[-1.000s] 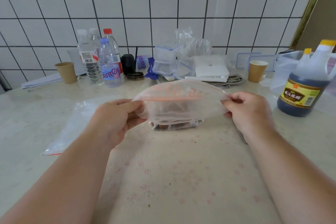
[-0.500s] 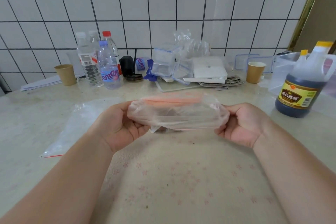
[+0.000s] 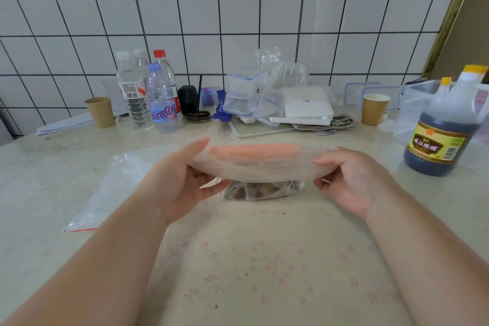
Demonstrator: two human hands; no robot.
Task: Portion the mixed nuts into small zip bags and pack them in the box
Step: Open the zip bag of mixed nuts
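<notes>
1. At the bottom of the frame two bare forearms reach in over the pale speckled tabletop [image 3: 238,259], meeting at frame centre.
2. The left hand [image 3: 180,182] pinches the left end of a small clear zip bag with a red seal strip [image 3: 254,164], thumb on top and fingers curled beneath; the right hand [image 3: 354,180] grips the right end the same way. The bag hangs between them just above the table, seal strip [image 3: 254,150] facing up, and the blur hides whether the strip is pressed closed.
3. The mixed nuts [image 3: 262,189], dark and lumpy, sag in the bag's belly just below centre, touching or nearly touching the table.
4. Judging by that sag, the film is thin, soft and slippery while the load is light but loose. The sensible hold looks to be the stiffer seal band at both ends, not the belly.
5. At left centre a flat empty clear zip bag with a red edge [image 3: 105,193] lies on the table.
6. Far right stands a dark vinegar jug with a yellow cap [image 3: 444,135].
7. Along the tiled wall in the upper half sit clear water bottles [image 3: 148,98], two brown paper cups [image 3: 100,111], and clear plastic lidded boxes [image 3: 243,95].
</notes>
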